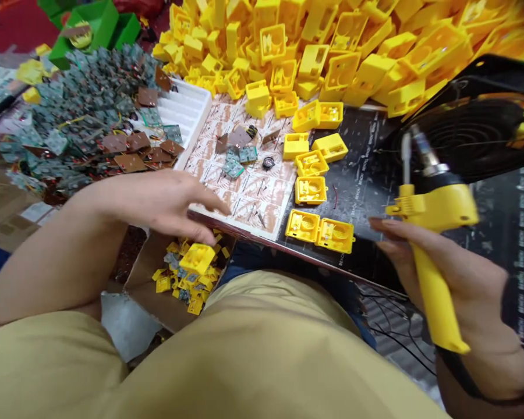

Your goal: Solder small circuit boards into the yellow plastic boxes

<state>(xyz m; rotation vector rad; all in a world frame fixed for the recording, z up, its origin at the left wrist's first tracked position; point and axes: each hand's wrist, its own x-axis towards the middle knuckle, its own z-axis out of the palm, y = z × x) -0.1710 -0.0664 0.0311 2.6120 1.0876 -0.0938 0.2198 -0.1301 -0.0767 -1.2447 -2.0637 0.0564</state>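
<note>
My left hand (170, 201) reaches over the near table edge with its fingers apart, gripping nothing. Just below its fingertips is a yellow plastic casing (197, 258), over a cardboard box (146, 279) of yellow pieces and small grey parts; whether it touches the pile I cannot tell. My right hand (475, 285) wraps around the handle of a yellow pistol-shaped soldering gun (436, 285), its metal barrel pointing away from me. Between my hands, an opened casing (336, 235) lies near the edge, with several others (311, 190) in a column behind it.
A large heap of yellow casings (273, 43) covers the back. Circuit boards (91, 110) are piled at left beside a white ridged tray (186, 105). Loose boards (240, 157) and a small round black part (268, 163) lie mid-table. A black fan (458, 137) stands at right.
</note>
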